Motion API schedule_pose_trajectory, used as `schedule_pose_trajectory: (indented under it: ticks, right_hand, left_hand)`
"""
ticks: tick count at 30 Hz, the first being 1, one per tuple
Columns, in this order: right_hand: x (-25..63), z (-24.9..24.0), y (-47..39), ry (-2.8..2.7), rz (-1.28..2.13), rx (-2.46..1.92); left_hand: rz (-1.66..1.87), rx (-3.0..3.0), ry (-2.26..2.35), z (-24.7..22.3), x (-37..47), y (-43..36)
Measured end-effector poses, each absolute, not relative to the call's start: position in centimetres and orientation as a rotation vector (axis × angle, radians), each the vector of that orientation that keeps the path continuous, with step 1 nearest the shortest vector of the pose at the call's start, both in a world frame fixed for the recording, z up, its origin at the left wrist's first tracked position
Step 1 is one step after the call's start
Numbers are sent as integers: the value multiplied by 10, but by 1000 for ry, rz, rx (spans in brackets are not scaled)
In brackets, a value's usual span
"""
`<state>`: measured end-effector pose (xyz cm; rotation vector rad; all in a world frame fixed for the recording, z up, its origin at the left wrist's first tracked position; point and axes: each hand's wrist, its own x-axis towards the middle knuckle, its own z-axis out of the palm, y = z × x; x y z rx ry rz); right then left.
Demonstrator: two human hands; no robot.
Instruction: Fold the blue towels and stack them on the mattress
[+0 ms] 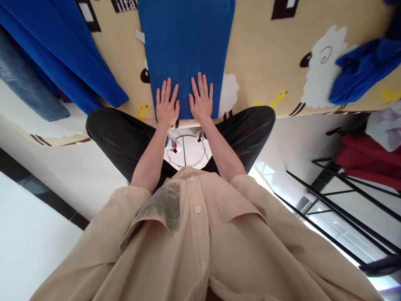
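A blue cloth lies flat on the yellow sheep-patterned cover, its near end close to the cover's front edge. My left hand rests palm down on the near left corner area of this cloth, fingers spread and pointing away from me. Beside it, my right hand presses flat near the right side, its fingers also apart. Neither hand grips anything. A small white tag sticks out from the cloth's left edge.
Blue trousers and a grey-blue denim piece lie at the left. A crumpled blue garment is at the right. Below it stand a black metal rack and a dark red cloth. My knees touch or nearly touch the cover's edge.
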<state>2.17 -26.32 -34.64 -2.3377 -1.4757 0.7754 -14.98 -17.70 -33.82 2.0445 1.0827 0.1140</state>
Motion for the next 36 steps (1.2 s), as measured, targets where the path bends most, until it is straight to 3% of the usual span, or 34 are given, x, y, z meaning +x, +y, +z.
schedule_pose_trajectory:
  ticks: [7, 13, 25, 36]
  right_hand:
    - [67, -353, -330, -910, 588, -2638]
    - [50, -329, -332, -435, 684, -2361]
    - [27, -275, -360, -17, 1079, -2030]
    - [23, -286, -352, 82, 1077, -1880]
  left_hand:
    - [231, 1859, 1528, -337, -207, -185]
    - [410, 1375, 1802, -322, -209, -205]
    - [464, 1025, 1659, -294, -223, -226]
    - [518, 939, 1499, -300, -226, -226]
